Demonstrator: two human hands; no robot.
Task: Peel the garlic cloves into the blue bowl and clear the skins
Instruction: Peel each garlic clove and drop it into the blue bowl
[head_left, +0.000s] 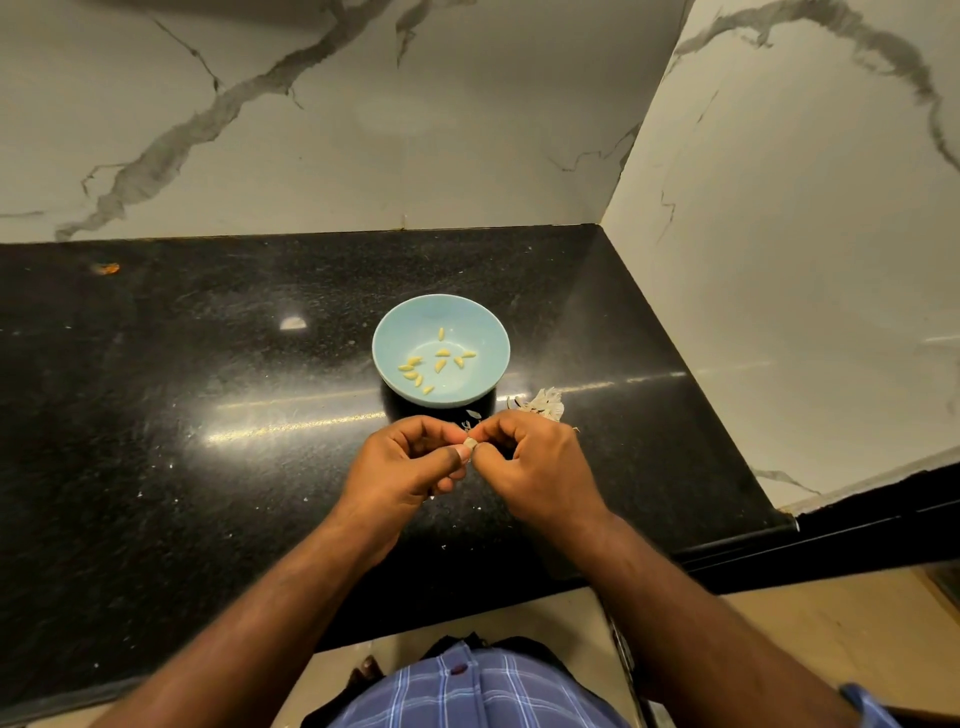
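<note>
Both hands pinch one garlic clove at frame center: left hand and right hand meet fingertip to fingertip. Blue bowl lies just above the grip; skins sit upper right of the right hand.

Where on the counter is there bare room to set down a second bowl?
The counter is bare left of the blue bowl, out to the orange scrap near the wall. Crowded: right of the bowl, where the skins lie, and in front, where both hands pinch a clove.
</note>
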